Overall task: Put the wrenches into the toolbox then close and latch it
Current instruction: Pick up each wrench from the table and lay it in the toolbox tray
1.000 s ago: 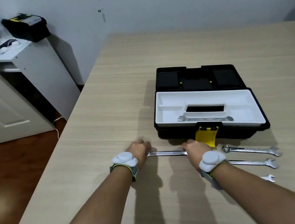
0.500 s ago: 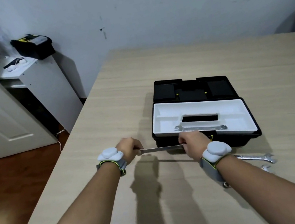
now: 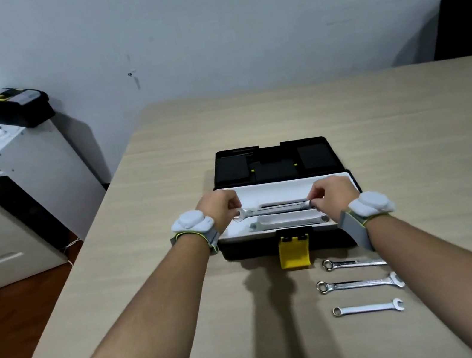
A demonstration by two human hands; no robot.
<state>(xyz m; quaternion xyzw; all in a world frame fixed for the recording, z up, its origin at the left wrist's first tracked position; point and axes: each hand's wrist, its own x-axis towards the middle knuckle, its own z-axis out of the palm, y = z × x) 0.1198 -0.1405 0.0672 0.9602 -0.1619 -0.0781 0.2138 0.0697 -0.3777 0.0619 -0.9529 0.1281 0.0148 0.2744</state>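
Note:
The black toolbox (image 3: pixel 284 244) stands open on the table, its lid (image 3: pixel 275 160) folded back and a yellow latch (image 3: pixel 293 251) hanging at the front. A white tray (image 3: pixel 274 189) fills it. My left hand (image 3: pixel 218 208) and my right hand (image 3: pixel 330 193) pinch the two ends of a silver wrench (image 3: pixel 274 209) just above the tray. Another wrench (image 3: pixel 289 222) lies in the tray beneath it. Three wrenches lie on the table in front of the box: the far one (image 3: pixel 353 263), the middle one (image 3: pixel 360 283) and the near one (image 3: pixel 368 308).
The wooden table (image 3: pixel 409 132) drops off at its left edge, over a brown floor. A white cabinet (image 3: pixel 36 163) at the left carries a second black toolbox (image 3: pixel 15 107). A dark chair back (image 3: pixel 465 21) stands behind the table at the far right.
Both hands lifted the wrench off the table in front of the box and carried it forward over the tray. The camera view tilted and shifted with the movement.

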